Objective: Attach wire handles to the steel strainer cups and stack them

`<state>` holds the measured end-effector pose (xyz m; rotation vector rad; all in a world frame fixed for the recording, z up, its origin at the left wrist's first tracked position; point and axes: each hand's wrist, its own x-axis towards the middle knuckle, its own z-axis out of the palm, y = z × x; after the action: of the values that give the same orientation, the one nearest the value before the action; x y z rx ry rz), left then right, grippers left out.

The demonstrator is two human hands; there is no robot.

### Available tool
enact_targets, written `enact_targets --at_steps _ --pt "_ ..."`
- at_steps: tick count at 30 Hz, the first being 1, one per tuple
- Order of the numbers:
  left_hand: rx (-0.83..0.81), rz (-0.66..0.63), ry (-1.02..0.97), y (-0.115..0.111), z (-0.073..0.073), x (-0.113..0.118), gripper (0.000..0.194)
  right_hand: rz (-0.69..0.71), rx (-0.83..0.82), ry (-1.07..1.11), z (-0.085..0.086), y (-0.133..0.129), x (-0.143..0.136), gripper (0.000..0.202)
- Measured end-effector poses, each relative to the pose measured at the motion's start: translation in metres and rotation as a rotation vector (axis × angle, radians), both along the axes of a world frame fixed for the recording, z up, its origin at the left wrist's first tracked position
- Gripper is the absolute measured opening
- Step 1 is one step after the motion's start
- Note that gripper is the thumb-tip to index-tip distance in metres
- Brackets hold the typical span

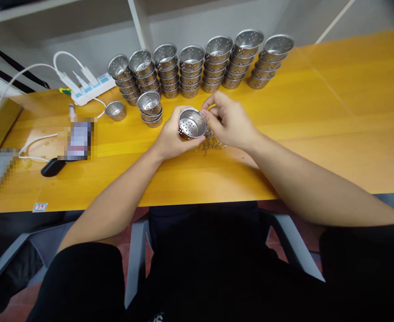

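Note:
My left hand (173, 135) is wrapped round a perforated metal cup (192, 124), its open mouth tilted toward me. At the cup's right rim, the thumb and forefinger of my right hand (228, 117) are pinched together; whatever lies between them is too small to make out. Under and beside my right hand, a small heap of thin curved metal wire pieces (210, 141) rests on the table. A short stack of similar perforated cups (152, 108) stands just left of my left hand, with a single cup (115, 111) further left.
Several tall stacks of perforated cups (192, 71) line the back of the yellow table (317, 147). To the left are a white power strip (94, 88) with cables, a phone (79, 141), a black oval object (53, 167) and a number label (40, 207) at the front edge.

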<state>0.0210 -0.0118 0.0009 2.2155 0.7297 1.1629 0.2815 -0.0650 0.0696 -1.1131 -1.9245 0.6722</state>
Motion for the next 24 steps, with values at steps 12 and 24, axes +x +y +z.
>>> enact_targets --at_steps 12,24 --pt "-0.020 0.065 0.015 -0.010 0.007 0.004 0.118 -0.060 0.044 0.020 -0.008 0.002 -0.006 0.070" --pt "-0.034 0.097 0.087 -0.028 0.024 0.006 0.109 -0.016 -0.039 0.168 -0.004 -0.005 -0.020 0.047"
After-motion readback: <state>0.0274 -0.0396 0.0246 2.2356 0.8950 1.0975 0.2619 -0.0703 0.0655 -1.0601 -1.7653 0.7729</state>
